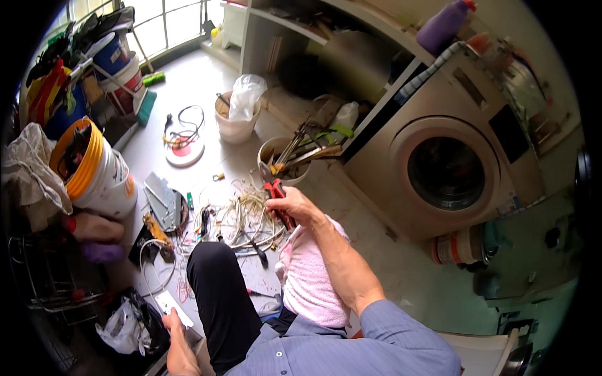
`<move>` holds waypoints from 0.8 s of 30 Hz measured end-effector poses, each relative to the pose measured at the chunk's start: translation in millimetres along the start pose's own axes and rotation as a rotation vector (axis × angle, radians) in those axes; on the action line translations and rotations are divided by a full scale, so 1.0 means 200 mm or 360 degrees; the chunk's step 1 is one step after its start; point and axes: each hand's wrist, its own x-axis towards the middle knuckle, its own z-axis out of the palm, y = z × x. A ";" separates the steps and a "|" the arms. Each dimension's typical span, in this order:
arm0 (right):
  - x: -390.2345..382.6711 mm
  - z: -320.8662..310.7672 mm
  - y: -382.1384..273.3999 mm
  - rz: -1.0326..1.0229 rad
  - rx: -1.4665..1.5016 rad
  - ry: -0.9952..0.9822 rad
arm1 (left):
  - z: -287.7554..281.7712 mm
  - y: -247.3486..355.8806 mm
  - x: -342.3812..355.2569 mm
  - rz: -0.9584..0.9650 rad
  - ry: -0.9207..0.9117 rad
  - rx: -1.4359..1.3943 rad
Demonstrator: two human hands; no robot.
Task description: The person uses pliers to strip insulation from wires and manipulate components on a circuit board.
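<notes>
My right hand [285, 203] grips red-handled pliers [274, 187] out over my knee, near a white bucket [268, 150] packed with tools. At the lower left, my left hand [170, 323] holds a white rectangular power strip [177, 308]. A white cord [143, 277] loops just above the strip. A tangle of cables [241, 216] and loose wires lies on the floor beyond my knee. A pink towel [310, 276] is draped on my right thigh, under my forearm. A grey metal part [163, 200] lies left of the cables.
A washing machine [385, 163] and shelving [282, 28] line the right. Several buckets, one yellow-rimmed [113, 182], and bags [122, 326] crowd the left. A white bucket with a plastic bag [235, 131] and a disc with a coiled cord [185, 150] sit on the floor ahead.
</notes>
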 end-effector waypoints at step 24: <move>-0.15 0.04 -0.20 -0.0432 0.0473 0.0181 | -0.08 1.29 0.47 0.1536 0.0149 0.0447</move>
